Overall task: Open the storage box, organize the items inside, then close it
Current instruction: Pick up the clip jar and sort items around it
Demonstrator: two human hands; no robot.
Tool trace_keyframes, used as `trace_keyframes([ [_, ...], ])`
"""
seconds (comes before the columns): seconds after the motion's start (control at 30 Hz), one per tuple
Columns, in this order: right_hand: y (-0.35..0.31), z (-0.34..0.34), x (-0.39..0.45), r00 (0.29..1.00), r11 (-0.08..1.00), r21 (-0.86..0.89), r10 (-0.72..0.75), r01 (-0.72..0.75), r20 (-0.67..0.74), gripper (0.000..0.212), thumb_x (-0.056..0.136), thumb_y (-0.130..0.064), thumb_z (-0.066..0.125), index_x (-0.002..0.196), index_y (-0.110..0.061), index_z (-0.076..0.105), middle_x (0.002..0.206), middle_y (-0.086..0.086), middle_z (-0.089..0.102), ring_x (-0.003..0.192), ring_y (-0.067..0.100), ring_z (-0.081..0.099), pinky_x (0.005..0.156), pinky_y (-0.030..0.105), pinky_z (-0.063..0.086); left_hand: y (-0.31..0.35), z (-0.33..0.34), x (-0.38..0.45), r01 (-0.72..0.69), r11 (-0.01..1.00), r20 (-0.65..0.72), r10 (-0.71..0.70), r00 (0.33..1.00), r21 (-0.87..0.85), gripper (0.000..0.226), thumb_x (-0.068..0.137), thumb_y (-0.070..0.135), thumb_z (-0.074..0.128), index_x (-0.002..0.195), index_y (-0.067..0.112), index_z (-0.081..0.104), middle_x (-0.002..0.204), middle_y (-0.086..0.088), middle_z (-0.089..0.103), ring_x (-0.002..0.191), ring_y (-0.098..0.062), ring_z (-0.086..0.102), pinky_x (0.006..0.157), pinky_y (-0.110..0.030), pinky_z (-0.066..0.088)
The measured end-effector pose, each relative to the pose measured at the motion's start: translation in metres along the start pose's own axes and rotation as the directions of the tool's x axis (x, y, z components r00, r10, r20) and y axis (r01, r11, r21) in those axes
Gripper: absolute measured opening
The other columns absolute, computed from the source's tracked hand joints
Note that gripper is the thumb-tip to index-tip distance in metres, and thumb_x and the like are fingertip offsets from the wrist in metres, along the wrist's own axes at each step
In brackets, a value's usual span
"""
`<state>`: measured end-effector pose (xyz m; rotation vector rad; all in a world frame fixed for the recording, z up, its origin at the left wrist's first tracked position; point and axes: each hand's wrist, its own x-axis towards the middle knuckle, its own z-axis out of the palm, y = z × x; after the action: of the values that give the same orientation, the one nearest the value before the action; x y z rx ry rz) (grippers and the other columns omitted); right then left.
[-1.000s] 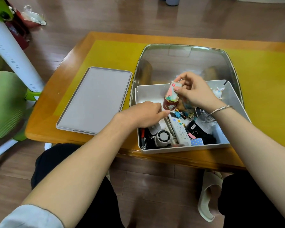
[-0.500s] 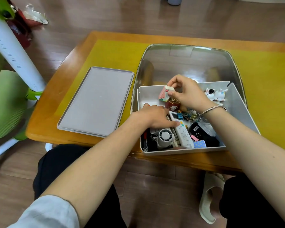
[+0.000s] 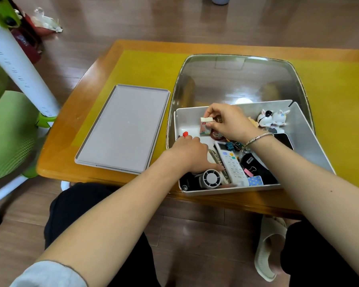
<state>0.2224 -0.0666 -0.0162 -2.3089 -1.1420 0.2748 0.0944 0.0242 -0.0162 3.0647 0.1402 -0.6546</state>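
Observation:
The white storage box (image 3: 303, 129) stands open at the table's near edge, full of small items. Its grey lid (image 3: 122, 129) lies flat to the left. My right hand (image 3: 229, 121) pinches a small pink and green packet (image 3: 205, 126) just above the box's back left part, over a dark red round tin (image 3: 217, 136). My left hand (image 3: 192, 154) lies palm down on the items at the box's left side, thumb stretched toward a small white fan (image 3: 210, 179). A red cap (image 3: 185, 134) shows at its fingertips. What lies under the fingers is hidden.
In the box are a white remote (image 3: 233, 164), binder clips (image 3: 230, 146), a black pouch (image 3: 255, 168) and two rabbit figurines (image 3: 273, 119). A clear glass tray (image 3: 236, 79) sits behind the box. A green chair (image 3: 10, 129) stands at the left.
My right hand has lowered the packet toward the box's back left part. My left hand slid left and away over the items, and the red cap now shows at its fingertips.

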Motion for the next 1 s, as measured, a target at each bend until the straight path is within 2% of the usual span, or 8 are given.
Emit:
trace_keyframes([
  [0.17, 0.005, 0.006, 0.001, 0.999, 0.984, -0.180, -0.001, 0.010, 0.048, 0.012, 0.085, -0.031, 0.065, 0.092, -0.028, 0.056, 0.092, -0.010, 0.061, 0.100, 0.015, 0.051, 0.083, 0.034, 0.025, 0.003, -0.001, 0.001, 0.008, 1.000, 0.051, -0.008, 0.999, -0.008, 0.095, 0.076, 0.085, 0.026, 0.149, 0.025, 0.025, 0.139, -0.013, 0.048, 0.130, -0.034, 0.037, 0.110, -0.046, 0.021],
  [0.3, 0.005, 0.007, 0.001, 0.989, 0.900, -0.414, -0.093, 0.134, 0.118, 0.021, 0.089, -0.033, 0.059, 0.108, -0.027, 0.065, 0.112, -0.006, 0.060, 0.115, 0.020, 0.046, 0.085, 0.035, 0.026, 0.004, 0.001, 0.003, 0.002, 1.000, 0.011, -0.002, 1.000, 0.010, 0.096, 0.076, 0.085, 0.024, 0.148, 0.022, 0.027, 0.142, -0.014, 0.045, 0.130, -0.034, 0.037, 0.109, -0.048, 0.021],
  [0.43, 0.006, -0.005, -0.008, 0.987, 0.925, -0.351, -0.116, 0.149, 0.112, 0.038, 0.085, -0.031, 0.065, 0.122, -0.019, 0.060, 0.120, 0.004, 0.055, 0.118, 0.026, 0.041, 0.098, 0.041, 0.037, 0.004, 0.002, 0.007, 0.006, 1.000, -0.008, -0.006, 1.000, 0.013, 0.098, 0.075, 0.087, 0.023, 0.144, 0.017, 0.034, 0.140, -0.014, 0.046, 0.127, -0.033, 0.040, 0.107, -0.048, 0.024],
  [0.53, 0.011, -0.022, -0.014, 0.996, 0.934, -0.345, -0.085, 0.091, 0.031, 0.038, 0.082, -0.032, 0.068, 0.116, -0.017, 0.062, 0.113, 0.008, 0.058, 0.111, 0.028, 0.046, 0.096, 0.041, 0.039, 0.003, 0.003, 0.012, 0.007, 1.000, 0.000, -0.007, 1.000, -0.009, 0.099, 0.075, 0.087, 0.022, 0.144, 0.017, 0.034, 0.141, -0.012, 0.046, 0.128, -0.032, 0.040, 0.107, -0.048, 0.025],
  [0.7, 0.014, -0.025, -0.020, 0.995, 0.881, -0.472, 0.068, -0.028, 0.067, 0.049, 0.078, -0.050, 0.066, 0.117, -0.021, 0.057, 0.108, 0.006, 0.065, 0.107, 0.029, 0.056, 0.088, 0.039, 0.039, 0.001, 0.003, 0.017, 0.015, 0.999, 0.018, -0.014, 1.000, -0.037, 0.098, 0.076, 0.086, 0.021, 0.147, 0.019, 0.029, 0.143, -0.012, 0.043, 0.130, -0.032, 0.038, 0.105, -0.048, 0.025],
  [0.8, 0.013, -0.019, -0.021, 0.993, 0.904, -0.426, 0.086, -0.045, 0.079, 0.052, 0.081, -0.046, 0.065, 0.123, -0.019, 0.053, 0.115, 0.007, 0.064, 0.112, 0.029, 0.055, 0.092, 0.041, 0.040, 0.001, 0.002, 0.017, -0.010, 0.997, 0.010, 0.011, 1.000, -0.075, 0.088, 0.077, 0.085, 0.022, 0.144, 0.029, 0.035, 0.138, -0.011, 0.048, 0.125, -0.032, 0.042, 0.103, -0.049, 0.026],
  [0.9, 0.015, -0.019, -0.021, 0.996, 0.918, -0.393, 0.081, -0.057, 0.043, 0.051, 0.081, -0.039, 0.067, 0.127, -0.021, 0.052, 0.117, 0.008, 0.062, 0.113, 0.030, 0.054, 0.093, 0.042, 0.040, 0.003, 0.003, 0.016, -0.024, 0.996, 0.011, 0.025, 1.000, -0.088, 0.087, 0.076, 0.086, 0.021, 0.138, 0.029, 0.043, 0.135, -0.008, 0.052, 0.123, -0.029, 0.046, 0.104, -0.052, 0.024],
  [1.0, 0.016, -0.019, -0.021, 0.995, 0.926, -0.373, 0.080, -0.052, 0.059, 0.058, 0.081, -0.035, 0.069, 0.134, -0.027, 0.048, 0.118, 0.008, 0.053, 0.112, 0.031, 0.052, 0.095, 0.043, 0.039, 0.004, 0.005, 0.016, -0.015, 0.998, 0.030, 0.018, 0.999, -0.068, 0.090, 0.077, 0.085, 0.018, 0.143, 0.026, 0.038, 0.143, -0.010, 0.045, 0.130, -0.030, 0.039, 0.108, -0.054, 0.018],
])
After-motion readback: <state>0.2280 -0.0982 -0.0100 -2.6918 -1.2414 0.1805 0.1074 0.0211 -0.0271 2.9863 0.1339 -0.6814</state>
